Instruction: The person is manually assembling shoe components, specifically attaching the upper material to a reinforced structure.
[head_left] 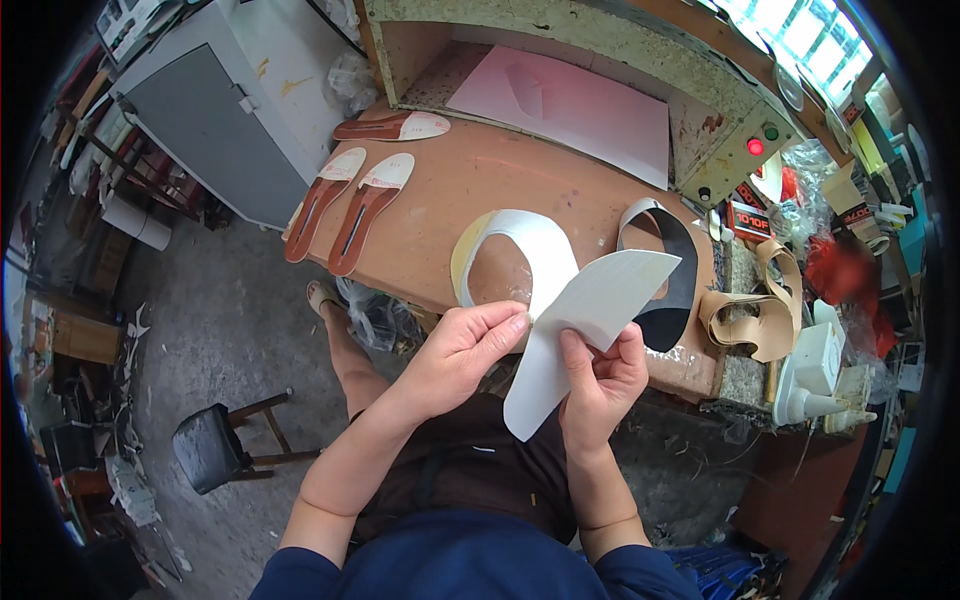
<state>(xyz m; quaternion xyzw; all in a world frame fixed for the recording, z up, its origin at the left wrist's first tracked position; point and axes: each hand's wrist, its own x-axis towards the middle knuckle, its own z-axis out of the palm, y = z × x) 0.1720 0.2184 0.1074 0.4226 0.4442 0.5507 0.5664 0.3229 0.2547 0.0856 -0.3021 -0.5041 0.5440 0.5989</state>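
Observation:
A flat white piece with a rounded lower end and a straight upper edge (612, 292) is held up over the bench's front edge, tilted. My left hand (447, 357) pinches its left edge between thumb and forefinger. On the other side my right hand (603, 388) grips it, thumb on the near face and fingers partly hidden behind. Just beyond curves a broad white band (548, 245) with a pale yellow piece (464, 250) at its left; whether the band joins the held piece I cannot tell. A black curved strap piece (667, 325) lies to the right, partly covered.
Three brown-and-white insoles (372, 213) lie at the left of the brown bench (420, 245). A pink-white sheet (600, 105) sits inside the box-like machine with a lit red lamp (755, 147). Tan strap pieces (752, 322) and a white plastic container (812, 365) crowd the right. A stool (212, 447) stands at left.

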